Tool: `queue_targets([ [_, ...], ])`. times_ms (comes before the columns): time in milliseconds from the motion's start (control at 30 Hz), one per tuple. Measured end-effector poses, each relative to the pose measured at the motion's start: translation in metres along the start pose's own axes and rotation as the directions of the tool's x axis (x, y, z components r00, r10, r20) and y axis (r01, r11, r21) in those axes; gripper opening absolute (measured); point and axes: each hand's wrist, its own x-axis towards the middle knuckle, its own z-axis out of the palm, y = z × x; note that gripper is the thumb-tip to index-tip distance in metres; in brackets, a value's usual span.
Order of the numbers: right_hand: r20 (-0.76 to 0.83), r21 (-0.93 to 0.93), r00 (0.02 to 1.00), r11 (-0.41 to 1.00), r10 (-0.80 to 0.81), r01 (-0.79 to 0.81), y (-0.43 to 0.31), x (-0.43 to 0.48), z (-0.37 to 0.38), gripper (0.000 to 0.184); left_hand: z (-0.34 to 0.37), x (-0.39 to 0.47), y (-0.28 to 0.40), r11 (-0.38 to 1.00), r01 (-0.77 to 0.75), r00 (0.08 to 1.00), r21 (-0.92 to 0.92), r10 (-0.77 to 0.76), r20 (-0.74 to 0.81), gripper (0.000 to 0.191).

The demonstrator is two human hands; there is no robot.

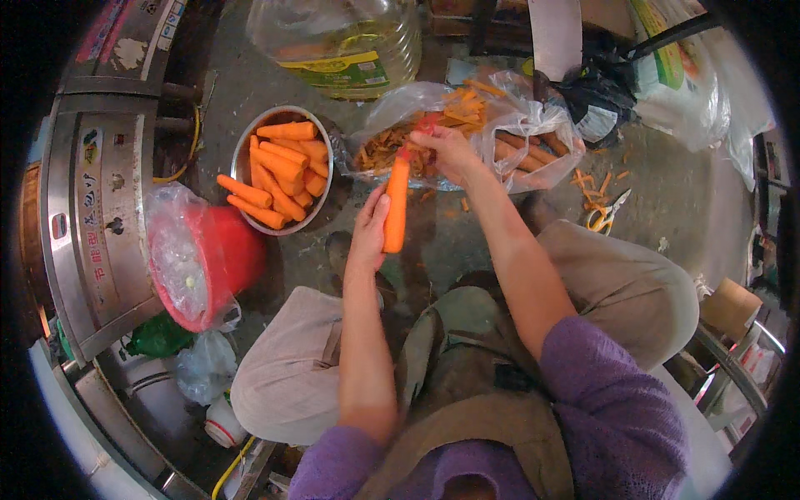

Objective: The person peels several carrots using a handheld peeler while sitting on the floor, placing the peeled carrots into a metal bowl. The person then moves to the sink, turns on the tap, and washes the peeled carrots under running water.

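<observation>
My left hand (370, 228) grips a bright orange, peeled carrot (397, 206) by its lower part. The carrot points away from me, its far end over a plastic bag. My right hand (451, 150) is closed around a red-handled peeler (409, 150), whose head is at the carrot's far end. Beneath the hands, carrot peelings (381, 147) are heaped on the clear bag. Just right of them, another clear plastic bag (565, 128) holds several unpeeled carrots (528, 153). To the left, a round metal bowl (242, 140) is piled with peeled carrots (281, 162).
A red plastic bucket (228, 250) lined with clear plastic stands left, beside a steel appliance (103, 219). A large oil jug (340, 56) is ahead. Yellow-handled scissors (603, 219) and stray peelings (590, 187) lie on the floor at right, near a black bag (594, 87).
</observation>
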Motion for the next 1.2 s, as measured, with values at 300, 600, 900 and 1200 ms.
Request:
queue_targets([
  [300, 0.099, 0.025, 0.995, 1.0, -0.009, 0.006, -0.002, -0.036, 0.011, 0.012, 0.003, 0.023, -0.001, 0.854, 0.152, 0.988, -0.498, -0.124, 0.09, 0.038],
  [600, 0.3, -0.242, 0.945, 0.969, 0.13, -0.057, 0.006, -0.047, 0.025, 0.016, 0.008, 0.039, -0.002, 0.826, 0.205, 0.978, -0.525, -0.162, 0.128, 0.036],
  [900, -0.091, -0.129, 0.994, 0.989, 0.065, -0.076, 0.001, 0.015, 0.006, 0.017, -0.006, 0.014, -0.007, 0.869, 0.248, 0.968, -0.428, -0.205, 0.145, 0.034],
  [1200, 0.29, -0.194, 0.955, 0.981, 0.057, 0.001, 0.027, -0.035, 0.024, 0.013, 0.002, 0.038, -0.002, 0.85, 0.22, 0.975, -0.478, -0.185, 0.119, 0.034],
])
